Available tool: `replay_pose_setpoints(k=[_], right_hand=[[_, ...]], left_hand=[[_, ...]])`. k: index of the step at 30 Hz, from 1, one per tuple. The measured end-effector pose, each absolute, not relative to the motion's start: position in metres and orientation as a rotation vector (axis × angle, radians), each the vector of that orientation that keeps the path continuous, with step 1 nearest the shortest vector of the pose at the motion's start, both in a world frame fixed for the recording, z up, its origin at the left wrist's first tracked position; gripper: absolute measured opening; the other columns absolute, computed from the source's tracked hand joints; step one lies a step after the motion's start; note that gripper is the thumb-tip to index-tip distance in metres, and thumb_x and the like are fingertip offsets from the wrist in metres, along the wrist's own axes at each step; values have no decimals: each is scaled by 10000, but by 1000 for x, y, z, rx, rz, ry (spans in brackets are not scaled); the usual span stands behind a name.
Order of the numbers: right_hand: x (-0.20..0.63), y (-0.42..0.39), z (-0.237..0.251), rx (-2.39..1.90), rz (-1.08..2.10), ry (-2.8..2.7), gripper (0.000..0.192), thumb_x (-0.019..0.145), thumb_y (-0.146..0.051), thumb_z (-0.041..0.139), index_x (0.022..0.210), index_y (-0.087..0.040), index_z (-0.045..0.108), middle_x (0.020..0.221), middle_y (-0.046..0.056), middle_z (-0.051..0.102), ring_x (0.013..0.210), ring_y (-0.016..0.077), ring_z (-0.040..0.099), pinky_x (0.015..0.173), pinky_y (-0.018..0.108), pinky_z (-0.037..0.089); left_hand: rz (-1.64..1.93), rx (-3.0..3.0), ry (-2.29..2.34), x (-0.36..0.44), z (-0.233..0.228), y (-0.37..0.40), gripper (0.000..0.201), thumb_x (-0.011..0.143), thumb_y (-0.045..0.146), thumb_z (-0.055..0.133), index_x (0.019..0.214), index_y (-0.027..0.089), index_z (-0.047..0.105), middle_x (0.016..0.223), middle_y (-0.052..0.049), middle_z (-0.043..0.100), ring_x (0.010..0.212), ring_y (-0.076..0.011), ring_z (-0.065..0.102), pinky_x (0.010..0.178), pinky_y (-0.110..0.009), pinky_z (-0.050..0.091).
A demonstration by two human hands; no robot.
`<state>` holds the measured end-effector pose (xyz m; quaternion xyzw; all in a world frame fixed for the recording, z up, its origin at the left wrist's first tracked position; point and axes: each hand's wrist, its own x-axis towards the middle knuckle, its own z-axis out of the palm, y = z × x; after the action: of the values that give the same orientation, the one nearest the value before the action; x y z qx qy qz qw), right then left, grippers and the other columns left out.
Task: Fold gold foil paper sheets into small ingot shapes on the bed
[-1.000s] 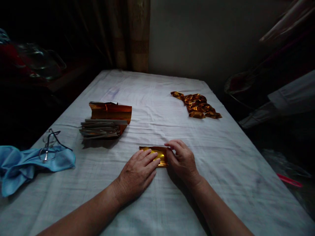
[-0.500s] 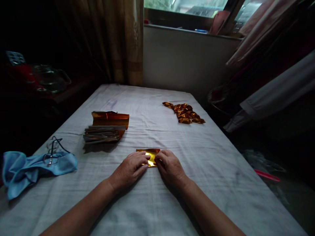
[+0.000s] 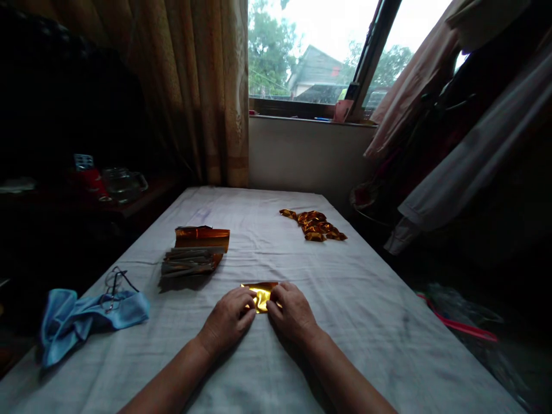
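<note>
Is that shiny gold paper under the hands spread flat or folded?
Folded: the gold foil sheet shows creases and a narrow shape between both hands.

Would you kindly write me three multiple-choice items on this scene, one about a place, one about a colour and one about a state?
1. Where does the pile of folded gold pieces lie?
A. far right part of the table
B. on the blue cloth
C. on the windowsill

2. What colour is the cloth under the spectacles?
A. red
B. blue
C. green

3. How are the two hands placed on the gold foil sheet?
A. both lifted clear of it
B. only one touches it
C. both press on it, one from each side

Answers:
1 A, the pile sits on the white tablecloth towards the window, right of centre.
2 B, the crumpled cloth at the table's left edge is light blue.
3 C, the left hand and the right hand meet at the sheet with fingertips on it.
</note>
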<state>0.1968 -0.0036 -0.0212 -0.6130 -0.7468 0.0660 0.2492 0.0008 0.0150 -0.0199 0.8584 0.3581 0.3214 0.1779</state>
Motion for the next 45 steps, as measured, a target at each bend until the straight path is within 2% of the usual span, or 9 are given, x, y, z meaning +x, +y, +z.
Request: replay_pose_setpoints(k=[5,11,21,28,31,34,39,42,45], right_hand=[[179,-11,-12,-1877,34,-1988,180,823,-369,678,834,-196,631,904,74,642,859,236,575,748,324,392],[176,-16,-12,-1901,11,-1998,238,836,-427,688,870,-199,629,959,80,647,906,247,579,761,331,382],[197,-28,-17,-1889,113,-1811,161,835,-327,698,972,-246,679,1130,71,638,1061,254,565,871,368,383],[208,-31,-20,-1889,159,-1777,156,863,-249,648,1006,-263,710,1143,66,644,1088,256,574,905,398,404],[213,-32,-23,-1871,137,-1790,226,874,-170,586,1042,-256,712,1155,78,658,1072,252,591,893,398,430],[213,-31,-22,-1830,106,-1803,378,876,-89,502,1180,-233,675,1249,97,650,1139,241,585,956,399,438],[194,-22,-17,-1601,88,-2155,490,972,-257,435,1453,-169,477,1525,131,455,1426,244,384,1167,454,285],[188,-22,-16,-1638,233,-2385,590,997,-426,420,1519,-157,375,1587,138,338,1488,281,270,1200,551,176],[195,-26,-13,-1651,351,-2492,665,995,-533,396,1541,-158,328,1608,137,269,1509,281,204,1205,579,125]], left_hand=[[940,2422,1034,3,-23,15,99,843,122,574,807,212,596,1021,-59,730,1015,-206,674,1030,-435,502],[970,2417,1049,3,-23,15,119,801,99,602,763,211,585,1012,-62,733,1013,-215,674,973,-404,527],[931,2412,1030,1,-24,17,112,794,103,598,757,209,596,1020,-61,730,1027,-211,663,947,-376,524],[908,2416,1009,0,-25,18,98,799,110,591,778,203,617,1038,-65,726,1048,-208,655,950,-367,518],[912,2418,1004,1,-25,19,93,802,118,590,780,205,617,1033,-63,724,1044,-207,654,948,-365,519],[924,2422,1001,2,-26,19,98,808,118,581,776,206,608,1023,-63,723,1033,-208,654,948,-366,516],[918,2437,1003,3,-26,18,87,819,132,582,780,207,601,1035,-67,722,1038,-214,654,961,-373,513],[900,2450,1002,2,-24,18,86,823,137,583,786,213,603,1040,-61,725,1042,-209,657,968,-368,515],[887,2468,1000,0,-23,18,92,822,131,583,790,215,601,1034,-59,728,1041,-207,662,957,-358,524]])
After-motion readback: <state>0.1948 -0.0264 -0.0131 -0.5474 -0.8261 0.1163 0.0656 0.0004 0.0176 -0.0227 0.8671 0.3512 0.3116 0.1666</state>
